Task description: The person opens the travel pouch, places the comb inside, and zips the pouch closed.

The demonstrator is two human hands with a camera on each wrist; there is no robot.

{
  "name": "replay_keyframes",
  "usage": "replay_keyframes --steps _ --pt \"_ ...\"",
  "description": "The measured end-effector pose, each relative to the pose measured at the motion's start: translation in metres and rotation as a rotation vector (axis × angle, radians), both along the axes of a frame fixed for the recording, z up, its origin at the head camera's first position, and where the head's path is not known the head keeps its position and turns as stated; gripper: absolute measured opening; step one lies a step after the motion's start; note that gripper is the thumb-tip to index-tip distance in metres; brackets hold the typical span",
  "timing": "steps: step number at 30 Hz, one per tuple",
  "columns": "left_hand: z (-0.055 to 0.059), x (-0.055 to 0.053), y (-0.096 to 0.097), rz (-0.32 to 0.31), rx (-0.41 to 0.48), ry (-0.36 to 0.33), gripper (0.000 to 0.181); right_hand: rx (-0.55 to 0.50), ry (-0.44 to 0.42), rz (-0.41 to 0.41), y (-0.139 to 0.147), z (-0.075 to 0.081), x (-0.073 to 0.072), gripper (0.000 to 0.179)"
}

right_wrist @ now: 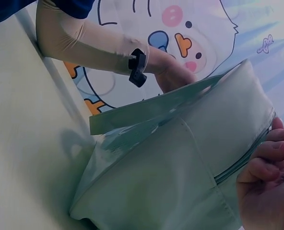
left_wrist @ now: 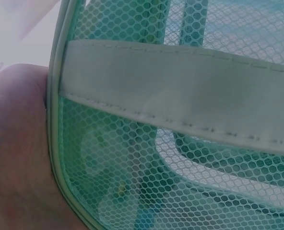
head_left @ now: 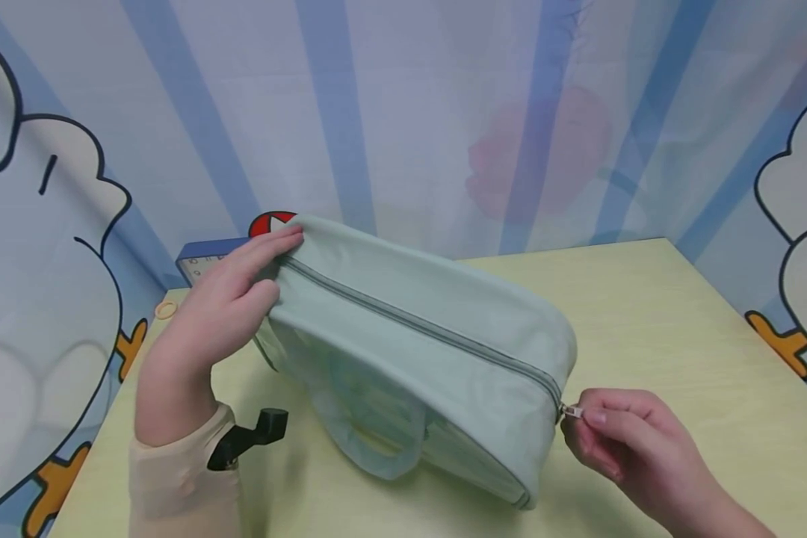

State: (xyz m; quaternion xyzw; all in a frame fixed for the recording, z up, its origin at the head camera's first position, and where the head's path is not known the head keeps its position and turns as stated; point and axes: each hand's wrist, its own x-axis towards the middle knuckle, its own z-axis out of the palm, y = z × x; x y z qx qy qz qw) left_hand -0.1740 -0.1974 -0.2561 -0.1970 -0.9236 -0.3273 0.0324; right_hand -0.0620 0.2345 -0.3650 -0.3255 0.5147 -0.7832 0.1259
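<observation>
A pale green bag with a mesh side, seen close up in the left wrist view, stands tilted on the table. Its long zipper runs along the top and looks closed over the length in view. At the bag's left end, my left hand rests with fairly straight fingers across the top corner and the thumb lower down. My right hand pinches the zipper pull at the right end between thumb and curled fingers. A carrying handle hangs on the near side.
Behind the left hand stands a blue-topped box-like clock, with a red and white item partly hidden by the bag. A small ring lies near the left edge of the pale yellow table. A printed cloth backdrop surrounds the table.
</observation>
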Motion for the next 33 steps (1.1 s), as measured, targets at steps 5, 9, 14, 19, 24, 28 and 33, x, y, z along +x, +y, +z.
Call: replay_keyframes --steps 5,9,14,19,24,28,33 --pt "-0.001 -0.001 0.001 0.0 -0.004 0.01 0.07 0.018 -0.012 0.001 -0.001 0.008 0.001 0.047" --pt "-0.001 -0.001 0.002 0.002 -0.011 0.022 0.068 -0.004 -0.022 0.012 -0.003 0.014 0.002 0.049" --pt "0.0 0.0 0.002 0.0 -0.016 0.023 0.069 0.061 -0.002 -0.072 -0.007 0.02 0.006 0.048" --pt "0.0 0.0 0.001 0.002 -0.02 0.021 0.068 0.156 -0.005 -0.188 -0.011 0.026 0.01 0.045" --pt "0.0 0.001 0.0 0.003 -0.011 0.016 0.068 0.194 0.004 -0.256 -0.016 0.029 0.01 0.042" --pt "0.0 0.0 0.002 -0.001 -0.004 0.016 0.069 0.336 0.087 -0.344 -0.021 0.039 0.012 0.035" --pt "0.0 -0.001 0.002 -0.001 -0.008 0.017 0.069 0.481 0.2 -0.41 -0.028 0.052 0.013 0.031"
